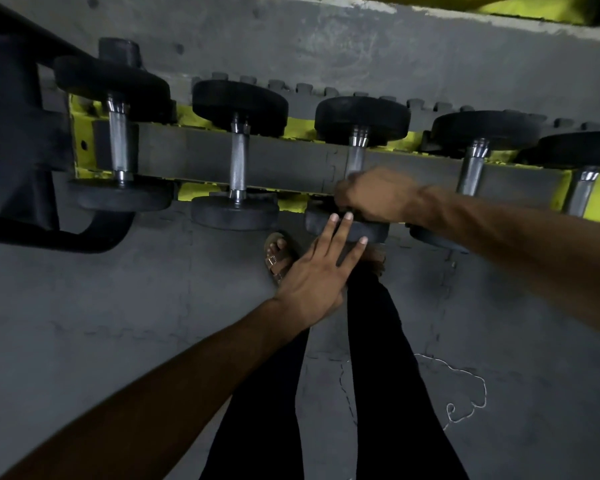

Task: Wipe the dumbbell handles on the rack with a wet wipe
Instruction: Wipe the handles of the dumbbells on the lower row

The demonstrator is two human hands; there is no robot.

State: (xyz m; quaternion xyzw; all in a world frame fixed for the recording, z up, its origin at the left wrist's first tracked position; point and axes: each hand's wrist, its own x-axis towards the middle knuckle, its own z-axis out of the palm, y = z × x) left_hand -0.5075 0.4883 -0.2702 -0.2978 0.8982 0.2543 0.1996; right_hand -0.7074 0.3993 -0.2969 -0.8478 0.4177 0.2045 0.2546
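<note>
A yellow-framed rack (284,157) with a grey cross bar runs across the upper half of the frame, carrying five dumbbells with black round heads and knurled steel grips. The right hand (378,194) comes in from the right edge and sits at the centre of the frame on the middle dumbbell (361,116), its fingers curled down around the lower part of the handle (355,157) – the upper part of the grip shows bare above the knuckles. Whether a wipe lies under those fingers cannot be told, since the back of the hand hides it. The left hand (319,271) reaches up from the lower left, fingers straight and spread, with the fingertips lying on the near head (317,225) of that same dumbbell and nothing held. Just left of this hand a sandalled foot (278,254) stands on the grey floor (118,306), and black trousers (378,375) fill the lower centre. A loose white thread (465,393) curls on the floor at lower right – well apart from the rack.
</note>
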